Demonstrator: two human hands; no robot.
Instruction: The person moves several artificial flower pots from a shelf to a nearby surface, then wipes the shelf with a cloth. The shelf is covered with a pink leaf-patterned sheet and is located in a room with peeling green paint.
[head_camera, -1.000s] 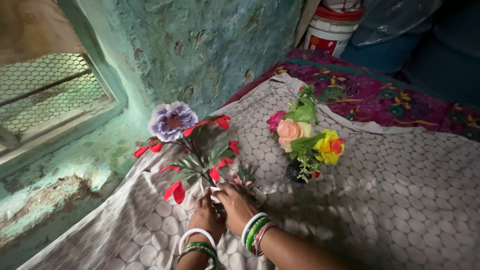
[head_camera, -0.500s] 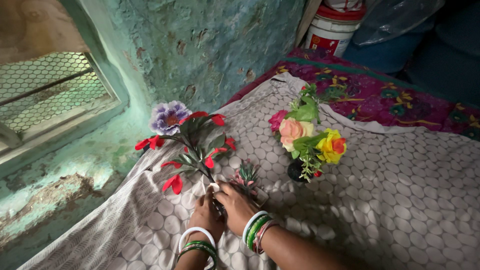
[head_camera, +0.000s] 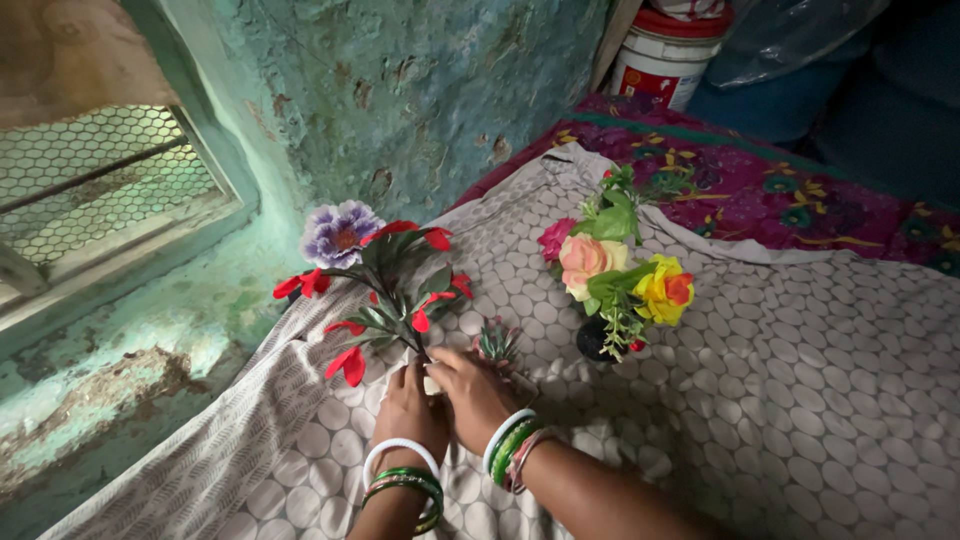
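the bed (head_camera: 800, 400) fills most of the view, under 1 grey sheet (head_camera: 760, 360) printed with pale ovals; 1 magenta flowered cloth (head_camera: 760, 195) shows past its far edge. 1 peeling teal wall (head_camera: 420, 90) runs along the left, with 1 mesh window (head_camera: 95, 180) set in it. 1 white bucket (head_camera: 660, 65) with a red lid stands at the top, beyond the bed.

on the sheet are 3 sets of fake flowers. the largest, 1 spray (head_camera: 385, 290) with 1 purple bloom (head_camera: 338, 232) and about 7 red petals among dark leaves, rises tilted toward the wall from between the 2 hands. 1 bouquet (head_camera: 615, 270) with 1 peach, 1 pink and 1 yellow-orange flower stands upright in 1 dark pot (head_camera: 592, 340), well right of the spray. 1 small spiky plant (head_camera: 497, 343) sits between them, just beside the right hand.

the left hand (head_camera: 410, 410) and right hand (head_camera: 472, 392) are touching, fingers curled closed round the spray's base, where a bit of white shows. each wrist carries white and green bangles (head_camera: 400, 475).
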